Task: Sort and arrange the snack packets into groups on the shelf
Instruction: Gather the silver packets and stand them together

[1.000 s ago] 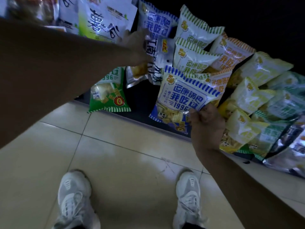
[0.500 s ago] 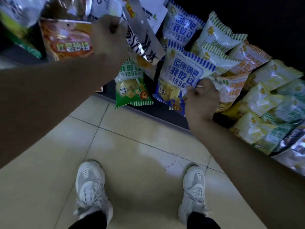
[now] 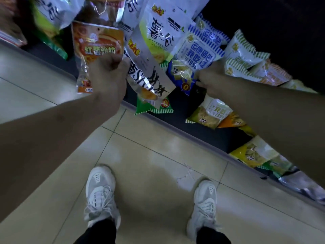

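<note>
My left hand (image 3: 109, 74) is closed on a long white-and-silver packet with black lettering (image 3: 149, 74), held tilted above the dark shelf (image 3: 182, 104). An orange packet (image 3: 97, 48) stands right against that hand; whether the hand also grips it is unclear. My right hand (image 3: 211, 76) pinches the lower corner of a blue-and-white striped packet (image 3: 195, 53) among the packets on the shelf. A second blue packet (image 3: 211, 36) lies behind it. A green packet (image 3: 154, 107) lies at the shelf's front lip under the white packet.
Green-and-white striped packets (image 3: 241, 55), an orange-striped one (image 3: 274, 74) and yellow ones (image 3: 253, 152) crowd the shelf's right side. Large white packets (image 3: 163, 27) stand at the back. The shelf's grey front edge (image 3: 198, 136) runs diagonally. My two shoes (image 3: 100, 192) stand on the tiled floor.
My left hand has carried the white-and-silver packet down and to the left, next to the orange packet. My right hand has pushed the blue packet back onto the shelf beside the other blue one.
</note>
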The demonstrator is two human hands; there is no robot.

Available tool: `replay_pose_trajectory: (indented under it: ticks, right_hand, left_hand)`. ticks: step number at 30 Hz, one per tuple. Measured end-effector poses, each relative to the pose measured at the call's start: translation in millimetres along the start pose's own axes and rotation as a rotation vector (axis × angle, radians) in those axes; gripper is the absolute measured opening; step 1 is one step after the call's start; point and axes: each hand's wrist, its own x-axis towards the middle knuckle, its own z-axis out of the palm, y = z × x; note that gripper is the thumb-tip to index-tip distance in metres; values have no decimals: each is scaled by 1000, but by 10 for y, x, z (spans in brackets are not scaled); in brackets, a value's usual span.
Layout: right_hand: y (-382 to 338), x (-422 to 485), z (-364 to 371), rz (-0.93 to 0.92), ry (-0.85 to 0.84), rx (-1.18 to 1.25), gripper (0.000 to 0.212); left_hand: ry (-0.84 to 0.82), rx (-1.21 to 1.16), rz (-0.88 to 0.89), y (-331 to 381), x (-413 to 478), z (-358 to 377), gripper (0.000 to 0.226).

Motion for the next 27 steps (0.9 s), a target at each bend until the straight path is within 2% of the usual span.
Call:
replay_pose_trajectory:
  ticks: [2,4,7,11,14,17,20,23,25,27]
  right_hand:
    - [0,-69,-20,-90,-8,-142,29]
    - [40,-191,-57,-172,-10,-177,53]
    - [129,-478,-135,-251,-70,-129,66]
    - [367,-895,-215,-300,-235,43,62]
    - [557,-1205,-277,-367,-403,48,64]
    - [714,-1458,-335,-388,-506,69,56]
    - [917,-1591,-352,-368,-438,108,53]
    - [1108,-1720,-397,-323,-372,121,43]
    - [1264,-1795,-429,-294,-367,104,26]
    - [1463,-1880,-468,-224,-410,157,22]
  left_hand:
    - [-25,3,-33,-7,-92,12,15]
    - [-32,-13,-61,-4,-159,28,18]
    - [-11,2,-115,86,-256,37,18]
    - [-5,-12,-186,175,-423,11,23]
    - [-30,-22,-243,274,-586,15,27]
    - [-36,-83,-355,367,-802,53,25]
    - [-67,-109,-500,369,-1008,54,27]
    - [-146,-150,-619,353,-1229,10,17]
    - [-215,-123,-611,332,-1382,-44,17]
    - [-277,-17,-566,282,-1529,-111,17]
